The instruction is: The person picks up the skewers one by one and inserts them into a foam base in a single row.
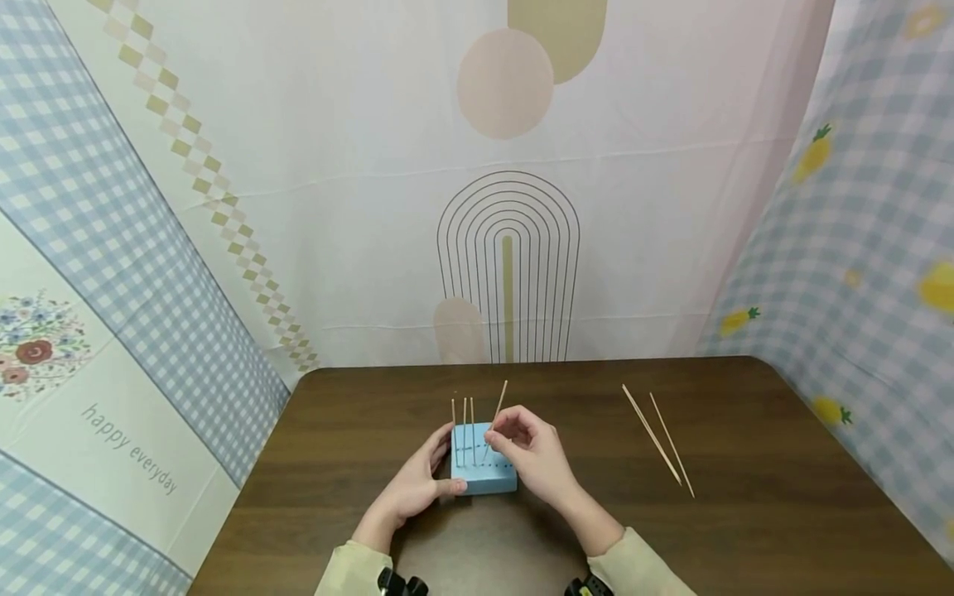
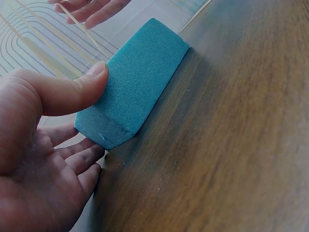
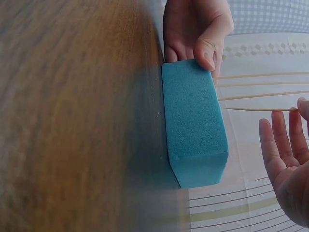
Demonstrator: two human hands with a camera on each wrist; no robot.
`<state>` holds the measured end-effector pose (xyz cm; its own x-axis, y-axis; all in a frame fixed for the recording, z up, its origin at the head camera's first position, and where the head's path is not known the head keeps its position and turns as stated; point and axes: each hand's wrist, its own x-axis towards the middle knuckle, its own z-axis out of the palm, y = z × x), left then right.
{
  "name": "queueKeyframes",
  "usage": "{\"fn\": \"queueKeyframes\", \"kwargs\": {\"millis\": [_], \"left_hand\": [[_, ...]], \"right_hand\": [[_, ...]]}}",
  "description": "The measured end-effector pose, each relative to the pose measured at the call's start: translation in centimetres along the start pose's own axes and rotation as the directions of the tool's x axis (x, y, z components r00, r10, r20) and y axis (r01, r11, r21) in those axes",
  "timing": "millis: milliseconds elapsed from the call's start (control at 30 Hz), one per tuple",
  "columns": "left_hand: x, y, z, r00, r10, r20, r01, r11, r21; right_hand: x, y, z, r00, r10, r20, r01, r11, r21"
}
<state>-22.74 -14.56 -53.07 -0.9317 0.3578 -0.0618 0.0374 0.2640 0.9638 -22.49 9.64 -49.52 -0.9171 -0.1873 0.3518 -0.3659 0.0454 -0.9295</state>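
Observation:
A light blue foam block [image 1: 490,478] with rows of small holes sits on the table. Several thin wooden sticks [image 1: 472,422] stand upright in its left part. My left hand [image 1: 417,484] grips the block's left side, thumb on the front face, as the left wrist view also shows on the block [image 2: 140,72]. Between thumb and fingertips my right hand [image 1: 538,459] pinches another stick [image 1: 501,400], tilted to the right over the block. In the right wrist view this stick's [image 3: 260,109] lower end meets the block's [image 3: 193,111] top; whether it is in a hole I cannot tell.
Two loose sticks [image 1: 651,432] [image 1: 672,444] lie on the brown table [image 1: 745,530] to the right of the block. Patterned cloths [image 1: 373,248] hang behind the table and at both sides.

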Motion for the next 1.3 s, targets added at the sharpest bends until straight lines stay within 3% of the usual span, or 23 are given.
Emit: {"fn": "queueKeyframes", "kwargs": {"millis": [267, 1300], "left_hand": [[0.09, 0.1, 0.0, 1.0, -0.002, -0.006, 0.002, 1.0, 0.005], [0.05, -0.15, -0.05, 1.0, -0.004, 0.001, 0.004, 1.0, 0.004]], "right_hand": [[0.16, 0.25, 0.0, 1.0, 0.003, 0.005, -0.003, 0.999, -0.045], [-0.09, 0.56, 0.1, 0.995, -0.026, 0.094, 0.029, 0.999, -0.03]]}}
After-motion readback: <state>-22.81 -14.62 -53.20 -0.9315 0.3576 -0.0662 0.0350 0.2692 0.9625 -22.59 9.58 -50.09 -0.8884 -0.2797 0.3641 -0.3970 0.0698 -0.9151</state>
